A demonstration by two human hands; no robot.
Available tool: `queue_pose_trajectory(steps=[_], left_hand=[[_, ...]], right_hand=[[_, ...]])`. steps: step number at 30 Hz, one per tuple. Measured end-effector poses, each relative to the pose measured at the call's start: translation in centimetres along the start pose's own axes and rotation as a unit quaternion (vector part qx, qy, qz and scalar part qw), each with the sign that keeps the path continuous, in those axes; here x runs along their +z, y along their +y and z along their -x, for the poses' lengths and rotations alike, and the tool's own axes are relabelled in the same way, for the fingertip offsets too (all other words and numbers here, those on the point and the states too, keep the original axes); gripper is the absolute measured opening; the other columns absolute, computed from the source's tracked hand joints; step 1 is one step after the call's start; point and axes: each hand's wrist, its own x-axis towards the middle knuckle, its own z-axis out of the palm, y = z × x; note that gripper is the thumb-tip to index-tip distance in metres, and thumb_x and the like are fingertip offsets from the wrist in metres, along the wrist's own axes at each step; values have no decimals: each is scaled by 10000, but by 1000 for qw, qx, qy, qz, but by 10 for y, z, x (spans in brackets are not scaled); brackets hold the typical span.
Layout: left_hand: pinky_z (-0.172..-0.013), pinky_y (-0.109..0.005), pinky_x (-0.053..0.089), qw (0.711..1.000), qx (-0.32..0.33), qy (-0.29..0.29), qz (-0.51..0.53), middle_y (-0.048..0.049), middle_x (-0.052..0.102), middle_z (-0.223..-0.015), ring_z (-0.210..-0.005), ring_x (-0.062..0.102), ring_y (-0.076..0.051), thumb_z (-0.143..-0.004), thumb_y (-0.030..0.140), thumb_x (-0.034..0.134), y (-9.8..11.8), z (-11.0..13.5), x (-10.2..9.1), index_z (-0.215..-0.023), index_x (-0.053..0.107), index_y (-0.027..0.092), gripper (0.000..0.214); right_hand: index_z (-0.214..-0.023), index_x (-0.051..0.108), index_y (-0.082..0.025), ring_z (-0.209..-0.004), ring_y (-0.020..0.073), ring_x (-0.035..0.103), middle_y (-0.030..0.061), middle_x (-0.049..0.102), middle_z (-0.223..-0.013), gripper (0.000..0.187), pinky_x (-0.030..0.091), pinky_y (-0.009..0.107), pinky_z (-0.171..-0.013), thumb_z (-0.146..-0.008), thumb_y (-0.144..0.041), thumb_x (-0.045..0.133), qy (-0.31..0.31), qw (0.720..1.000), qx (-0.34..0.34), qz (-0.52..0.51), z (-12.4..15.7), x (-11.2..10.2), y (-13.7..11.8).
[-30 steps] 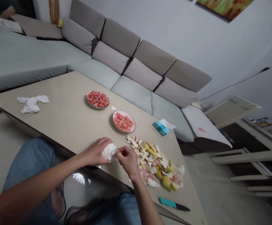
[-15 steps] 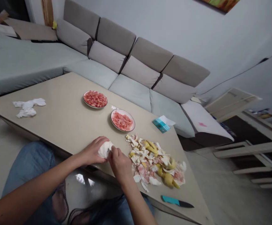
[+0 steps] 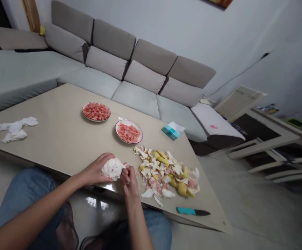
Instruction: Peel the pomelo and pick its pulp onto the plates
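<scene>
My left hand (image 3: 100,170) curls round a peeled pomelo (image 3: 112,169), a rounded piece covered in white pith, just above the near edge of the table. At its right side my right hand (image 3: 129,178) is closed, its fingertips pinching a bit of pith that sticks out from the fruit. To the right of both hands lies a heap of pomelo peel (image 3: 163,170), yellow rind mixed with white pith and pinkish membrane. Beyond the hands stand a nearer plate (image 3: 140,139) and a farther plate (image 3: 84,115), both with pink pomelo pulp.
A knife (image 3: 192,211) with a turquoise handle lies near the table's front right edge. Behind the peel is a blue tissue pack (image 3: 171,132). Crumpled white tissues (image 3: 15,130) lie at the left. A grey sofa (image 3: 101,78) runs along the far side of the table (image 3: 57,132).
The fruit now shows more of its white face to me. My right hand has drawn back slightly from it, its fingers pinching at the edge. The camera view has shifted.
</scene>
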Motion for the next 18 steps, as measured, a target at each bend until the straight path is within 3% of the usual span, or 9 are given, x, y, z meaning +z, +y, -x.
queue_pose_trajectory(steps=[4,7,9,11,13,16,18], left_hand=[[-1129,-431,334,1000,1,-24,-8,-116,452,-1406,-1328,420,-269,-670,294,782,0,-1,-3,-1352,411,243,779],[-1137,-432,321,999,-20,-28,-6,-103,437,-1430,-1339,415,-271,-679,332,776,-2,-1,-9,-1358,412,256,774],[-1134,-432,327,999,-37,-32,-2,-96,434,-1436,-1335,425,-274,-675,348,777,-4,-1,-14,-1361,414,262,781],[-1128,-429,337,998,-51,-35,1,-87,442,-1433,-1327,437,-277,-665,354,779,-6,-2,-19,-1364,419,270,791],[-1125,-423,343,997,-65,-34,0,-82,445,-1433,-1326,439,-278,-654,359,783,-6,-2,-20,-1369,423,275,805],[-1133,-423,333,994,-104,-16,-16,-98,430,-1449,-1344,417,-286,-654,379,775,0,-2,-17,-1398,402,256,841],[-1139,-441,319,988,-146,19,-35,-127,434,-1444,-1347,412,-292,-709,396,721,6,-3,-10,-1416,381,214,805]], right_hand=[[-581,377,-210,-284,-3,248,-147,336,-429,347,238,65,-260,-673,-263,708,17,995,-43,-87,0,-21,-16],[-603,455,-204,-337,-1,409,-126,458,-460,274,350,29,-316,-677,-184,718,56,984,-104,-133,1,-45,-49],[-740,573,-209,-495,8,575,-82,638,-646,152,477,25,-453,-706,-115,687,81,974,-142,-155,4,-60,-73],[-901,628,-227,-739,33,672,-43,709,-866,217,552,62,-609,-746,-75,631,91,967,-163,-171,8,-67,-91],[-1018,639,-245,-857,53,679,-26,713,-980,297,574,102,-664,-774,-79,604,101,966,-168,-170,11,-68,-98],[-1032,658,-241,-677,55,647,-14,715,-974,291,545,112,-542,-752,-175,697,123,974,-164,-93,13,-52,-88],[-985,677,-214,-559,49,575,2,712,-908,249,482,130,-464,-751,-282,731,100,983,-151,38,13,-34,-75]])
